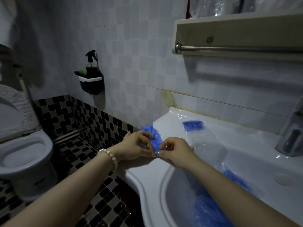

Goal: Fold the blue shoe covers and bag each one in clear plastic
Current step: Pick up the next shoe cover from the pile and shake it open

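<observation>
At frame centre, on the sink (pixel 172 163) rim, I have both hands, left (pixel 136 145) and right (pixel 176 149), pinching a blue cover (pixel 155 141), mid-fold. One cover (pixel 193 125) sits bagged (upper right of centre); more covers (pixel 206 208) wait in the basin, lower right.

I am looking into a dim bathroom. The wall (pixel 131 46) ahead is pale square tile, with a band of black and grey mosaic tile (pixel 85 115) low down that matches the floor (pixel 98 194). A white toilet (pixel 24 153) stands at the left. A white sink (pixel 164 185) fills the lower right, with brown staining on the wall behind it. A dark holder (pixel 91 84) on the wall carries a spray bottle (pixel 91 66). Upper right, a cream shelf (pixel 237 31) has a metal rail (pixel 237 49) beneath it.
</observation>
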Demonstrator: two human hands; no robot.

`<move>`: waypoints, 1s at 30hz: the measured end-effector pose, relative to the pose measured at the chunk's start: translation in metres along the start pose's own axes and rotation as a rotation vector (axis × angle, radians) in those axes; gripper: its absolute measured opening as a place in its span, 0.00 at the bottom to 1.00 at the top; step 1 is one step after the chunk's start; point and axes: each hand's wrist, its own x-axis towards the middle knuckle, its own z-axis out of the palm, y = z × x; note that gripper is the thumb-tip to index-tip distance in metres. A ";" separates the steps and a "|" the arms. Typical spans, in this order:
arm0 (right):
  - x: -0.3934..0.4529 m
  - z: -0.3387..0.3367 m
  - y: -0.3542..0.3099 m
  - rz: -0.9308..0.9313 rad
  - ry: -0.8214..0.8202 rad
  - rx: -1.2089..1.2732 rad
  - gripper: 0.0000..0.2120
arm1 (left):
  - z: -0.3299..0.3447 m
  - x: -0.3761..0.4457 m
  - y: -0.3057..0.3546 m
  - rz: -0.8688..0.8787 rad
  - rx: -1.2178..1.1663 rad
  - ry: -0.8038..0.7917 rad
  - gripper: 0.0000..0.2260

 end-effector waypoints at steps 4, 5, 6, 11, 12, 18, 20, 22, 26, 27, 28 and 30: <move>-0.007 -0.005 0.018 -0.143 -0.006 0.210 0.09 | -0.001 0.001 -0.001 0.007 -0.007 -0.013 0.10; -0.006 -0.003 0.019 -0.145 0.027 0.145 0.07 | -0.001 0.002 -0.001 0.007 -0.003 -0.016 0.10; -0.005 -0.002 0.019 -0.159 0.057 0.070 0.05 | 0.000 0.002 -0.001 0.007 0.001 -0.016 0.09; 0.002 0.002 0.001 -0.063 -0.012 -0.242 0.11 | 0.002 0.003 -0.006 0.038 0.022 0.044 0.10; 0.005 0.004 -0.002 -0.018 -0.029 -0.283 0.13 | 0.002 0.003 -0.006 0.040 0.024 0.048 0.11; 0.015 0.010 -0.014 0.131 -0.053 -0.431 0.13 | 0.002 -0.001 0.000 0.047 0.089 0.045 0.14; 0.012 0.005 -0.009 0.104 -0.044 -0.307 0.08 | 0.002 -0.001 -0.001 0.064 0.124 0.043 0.11; 0.007 -0.001 0.002 0.000 -0.022 -0.045 0.08 | 0.001 0.001 -0.004 0.058 0.100 0.037 0.08; -0.004 -0.009 0.021 -0.196 -0.030 0.280 0.12 | 0.002 0.002 -0.005 0.039 0.057 0.025 0.12; -0.003 -0.007 0.023 -0.203 -0.014 0.259 0.11 | 0.001 0.002 -0.004 0.037 0.052 0.016 0.13; -0.001 -0.006 0.023 -0.212 0.024 0.194 0.09 | 0.001 0.002 -0.002 0.040 0.060 0.009 0.12; 0.004 -0.001 0.018 -0.215 0.071 0.004 0.05 | 0.000 0.001 0.002 0.057 0.115 -0.008 0.09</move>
